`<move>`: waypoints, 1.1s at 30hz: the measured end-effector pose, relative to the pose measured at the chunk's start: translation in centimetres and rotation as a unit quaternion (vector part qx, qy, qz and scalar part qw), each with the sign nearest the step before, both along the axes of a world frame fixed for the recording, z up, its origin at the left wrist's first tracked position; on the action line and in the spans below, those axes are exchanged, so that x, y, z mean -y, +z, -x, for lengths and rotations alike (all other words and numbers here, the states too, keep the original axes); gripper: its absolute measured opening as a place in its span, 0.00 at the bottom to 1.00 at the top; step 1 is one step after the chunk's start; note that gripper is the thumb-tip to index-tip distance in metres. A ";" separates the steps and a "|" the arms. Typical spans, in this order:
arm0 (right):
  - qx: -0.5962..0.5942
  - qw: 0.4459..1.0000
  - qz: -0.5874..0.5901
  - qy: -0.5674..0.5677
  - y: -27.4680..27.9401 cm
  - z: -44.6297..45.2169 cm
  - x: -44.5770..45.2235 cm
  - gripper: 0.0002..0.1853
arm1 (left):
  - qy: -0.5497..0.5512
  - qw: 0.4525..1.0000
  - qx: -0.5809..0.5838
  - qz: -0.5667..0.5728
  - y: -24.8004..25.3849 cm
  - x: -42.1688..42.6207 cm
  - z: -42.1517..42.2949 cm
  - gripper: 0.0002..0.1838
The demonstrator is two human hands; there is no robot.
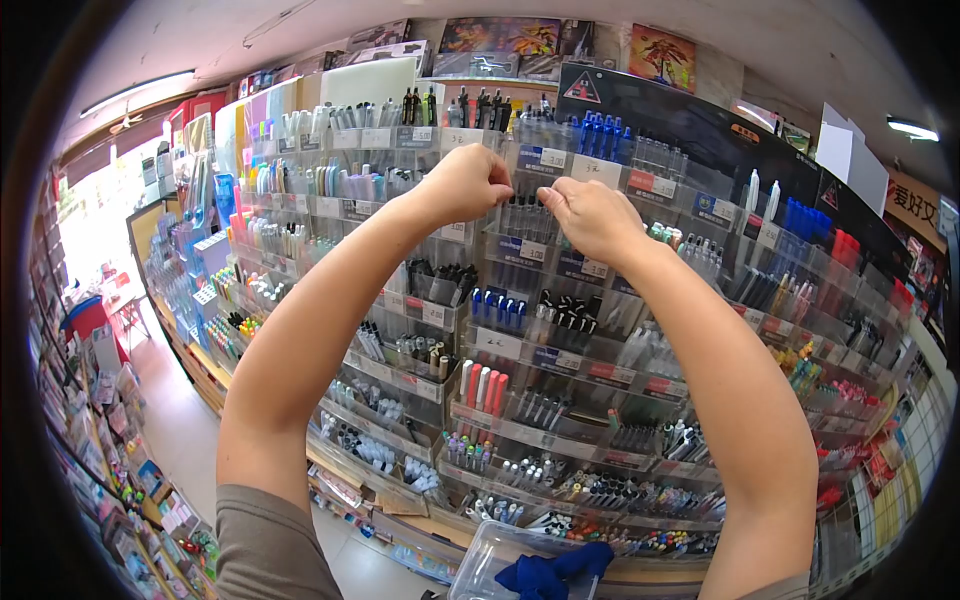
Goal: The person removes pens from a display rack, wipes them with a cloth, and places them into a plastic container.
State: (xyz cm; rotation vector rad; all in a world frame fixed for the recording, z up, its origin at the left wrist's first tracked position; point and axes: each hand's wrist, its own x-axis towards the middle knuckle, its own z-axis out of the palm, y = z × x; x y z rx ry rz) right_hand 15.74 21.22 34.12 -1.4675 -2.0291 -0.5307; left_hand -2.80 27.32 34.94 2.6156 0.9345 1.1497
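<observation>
Both my arms reach up to a tiered clear plastic pen rack (420,385). My left hand (470,184) is closed, its fingers curled in at the left side of a compartment holding clear pens with dark tops (524,218). At the right side of that compartment, my right hand (598,214) is also closed, thumb and forefinger together near the pen tops. Whatever either hand pinches is hidden or too small to make out. Price labels (521,250) are fixed just below the pens. Above my right hand stand several blue pens (600,135).
Below the rack is a clear plastic bin (483,560) with a dark blue cloth (555,573) in it. Red and white markers (483,388) fill a lower tier. On the left, an aisle floor (165,400) runs beside stocked shelves (100,440). Boxes (500,45) line the top.
</observation>
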 end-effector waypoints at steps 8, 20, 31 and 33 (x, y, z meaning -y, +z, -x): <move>-0.103 0.979 -0.033 0.172 0.2 -0.9 0.7 0.16 | 0.069 0.972 0.002 -0.224 -1.2 1.5 -0.3 0.09; -0.003 0.959 -0.070 0.276 -9.8 -1.7 13.6 0.07 | -0.230 0.958 -0.068 -0.159 -15.9 15.2 -1.4 0.10; 0.045 0.944 0.302 0.127 -34.1 -2.7 24.7 0.14 | -0.232 0.891 -0.285 0.268 -37.2 23.2 -4.9 0.16; 0.090 0.916 0.384 0.081 -36.4 -1.9 24.4 0.10 | -0.219 0.878 -0.339 0.257 -37.7 23.3 -4.8 0.17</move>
